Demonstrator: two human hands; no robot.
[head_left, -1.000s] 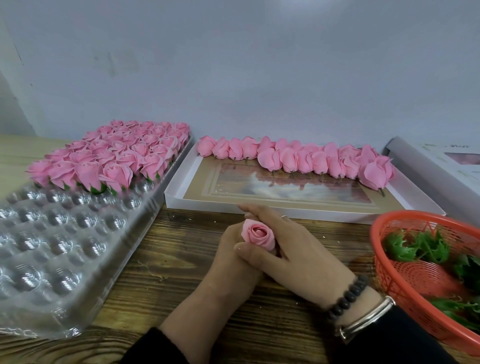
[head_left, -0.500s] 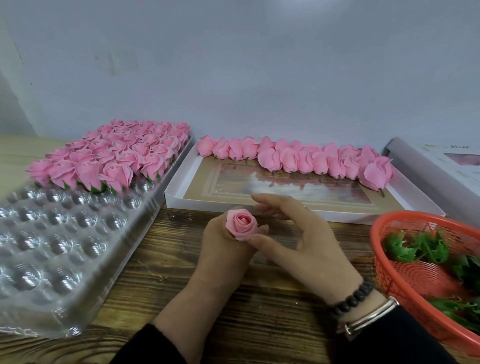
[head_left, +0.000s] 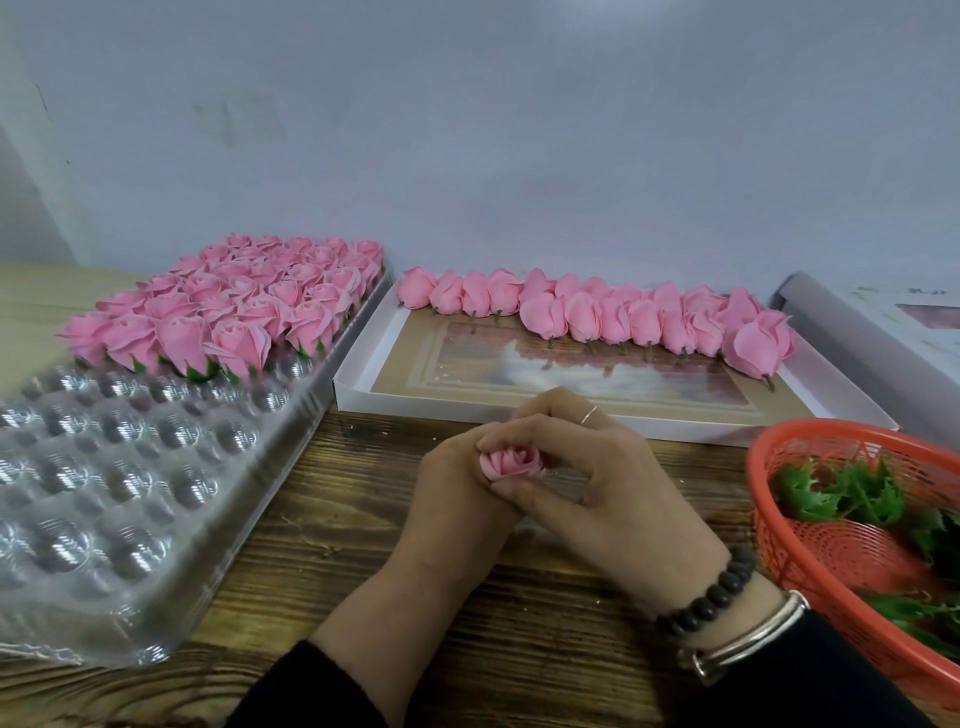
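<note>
Across the left of the wooden table (head_left: 519, 623), I am seeing the clear blister tray (head_left: 130, 493) lying flat, with upright pink roses (head_left: 234, 306) standing in its far cups and rows of moulded cups showing in front of them; its near left corner is running out of frame. Just beside it, the shallow white box (head_left: 358, 395) is carrying a row of rose heads (head_left: 597, 317) lying along its far edge. At the right, the orange basket (head_left: 841, 561) is holding green leaf pieces (head_left: 841, 493), and the frame is cutting off its right side. Near the box's front wall, low over the table, the left hand (head_left: 457, 509) is gripping the loose pink rose (head_left: 511, 464) from below, while the right hand (head_left: 613, 493) is pinching the bloom between thumb and forefinger. I am not making out the rose's base, since the fingers are hiding it.
</note>
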